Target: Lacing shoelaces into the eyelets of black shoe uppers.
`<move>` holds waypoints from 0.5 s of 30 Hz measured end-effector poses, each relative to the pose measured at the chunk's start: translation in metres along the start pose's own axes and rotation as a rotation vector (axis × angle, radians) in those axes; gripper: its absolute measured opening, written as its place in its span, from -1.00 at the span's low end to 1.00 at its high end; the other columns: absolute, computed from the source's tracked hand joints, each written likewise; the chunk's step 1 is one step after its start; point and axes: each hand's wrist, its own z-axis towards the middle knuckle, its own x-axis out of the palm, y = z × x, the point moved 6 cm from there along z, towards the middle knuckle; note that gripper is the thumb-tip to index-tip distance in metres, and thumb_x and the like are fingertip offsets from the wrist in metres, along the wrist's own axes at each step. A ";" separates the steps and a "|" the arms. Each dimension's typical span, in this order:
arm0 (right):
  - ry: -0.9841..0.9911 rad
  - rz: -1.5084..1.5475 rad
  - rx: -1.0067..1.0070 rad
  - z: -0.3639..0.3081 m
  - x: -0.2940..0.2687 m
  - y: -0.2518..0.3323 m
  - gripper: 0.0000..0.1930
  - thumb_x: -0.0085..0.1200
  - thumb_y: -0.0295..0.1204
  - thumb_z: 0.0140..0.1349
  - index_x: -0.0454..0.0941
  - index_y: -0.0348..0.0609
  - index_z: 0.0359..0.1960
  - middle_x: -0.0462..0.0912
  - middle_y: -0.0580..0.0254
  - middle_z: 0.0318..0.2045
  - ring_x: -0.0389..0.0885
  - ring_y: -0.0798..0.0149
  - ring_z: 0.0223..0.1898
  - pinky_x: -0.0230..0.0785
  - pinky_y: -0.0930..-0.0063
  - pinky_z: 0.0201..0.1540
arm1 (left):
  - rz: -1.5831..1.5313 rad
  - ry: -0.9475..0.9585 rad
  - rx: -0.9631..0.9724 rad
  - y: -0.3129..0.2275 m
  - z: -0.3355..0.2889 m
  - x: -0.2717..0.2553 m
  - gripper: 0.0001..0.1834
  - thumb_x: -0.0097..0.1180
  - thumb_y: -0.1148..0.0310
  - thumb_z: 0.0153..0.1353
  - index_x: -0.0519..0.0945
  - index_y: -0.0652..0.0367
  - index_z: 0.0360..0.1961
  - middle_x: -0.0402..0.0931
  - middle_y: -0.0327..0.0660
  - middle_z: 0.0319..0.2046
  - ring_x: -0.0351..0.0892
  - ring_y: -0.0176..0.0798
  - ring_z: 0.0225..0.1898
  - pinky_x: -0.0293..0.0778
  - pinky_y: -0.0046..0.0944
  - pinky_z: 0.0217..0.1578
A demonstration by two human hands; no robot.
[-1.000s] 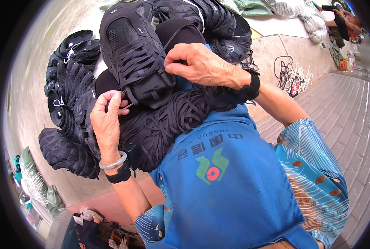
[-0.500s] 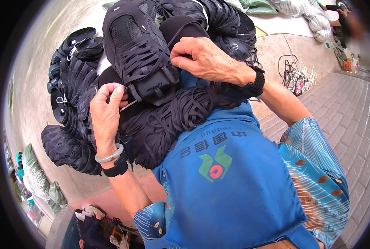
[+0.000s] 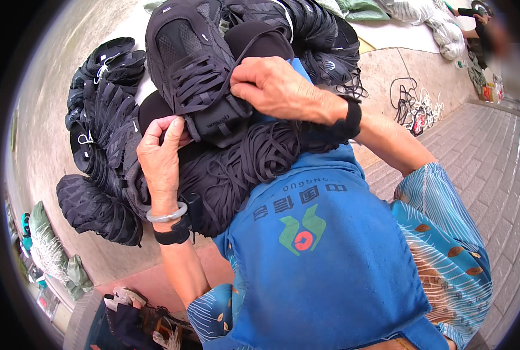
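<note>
In front of me lies a black sneaker (image 3: 181, 44), its toe pointing away and its tongue (image 3: 216, 119) toward me. Black laces (image 3: 198, 81) cross it in rows. My left hand (image 3: 162, 153) is closed in a pinch at the left side of the tongue, on a lace whose end is hidden by the fingers. Beside the sneaker's right edge, my right hand (image 3: 277, 87) is closed too, pinching a black lace that runs to the shoe's upper. Below the tongue, a thick bundle of black laces (image 3: 242, 160) rests across my lap, over a blue apron (image 3: 330, 251).
Several black shoes (image 3: 105, 116) lie stacked in a row on the left, and more black shoes (image 3: 324, 35) at the back right. Loose black and white laces (image 3: 417, 105) lie on the floor at right. A person (image 3: 493, 35) is at the far right.
My left hand has moved right, closer to the tongue. My right hand has shifted slightly left and down toward the sneaker. The sneaker has barely moved.
</note>
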 end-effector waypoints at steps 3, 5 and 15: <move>-0.002 -0.068 0.019 -0.005 0.002 -0.004 -0.80 0.02 -0.37 0.15 0.56 -0.29 -0.43 0.56 -0.05 -0.45 0.57 -0.08 -0.32 0.44 0.14 -0.22 | 0.518 -0.102 0.310 -0.026 -0.010 0.008 -0.78 0.16 0.33 0.29 0.57 0.28 -0.17 0.60 -0.28 -0.38 0.53 -0.45 -0.34 0.45 -0.42 -0.28; 0.038 -0.051 0.059 -0.005 -0.001 -0.008 -0.79 0.12 -0.34 0.12 0.54 -0.27 -0.37 0.52 -0.02 -0.41 0.58 -0.07 -0.29 0.45 0.16 -0.23 | 0.571 -0.154 0.375 -0.031 -0.014 0.008 -0.77 0.16 0.33 0.28 0.57 0.29 -0.16 0.59 -0.24 -0.33 0.53 -0.42 -0.30 0.45 -0.40 -0.26; 0.050 -0.552 -0.056 -0.030 0.011 0.026 -0.65 0.25 -0.31 0.08 0.39 -0.27 -0.27 0.34 0.09 -0.35 0.51 0.10 -0.33 0.43 0.33 -0.33 | 1.211 -0.350 0.725 -0.053 -0.050 0.037 -0.58 0.30 0.20 0.09 0.57 0.20 -0.08 0.50 -0.17 -0.13 0.45 -0.07 -0.07 0.29 -0.05 0.00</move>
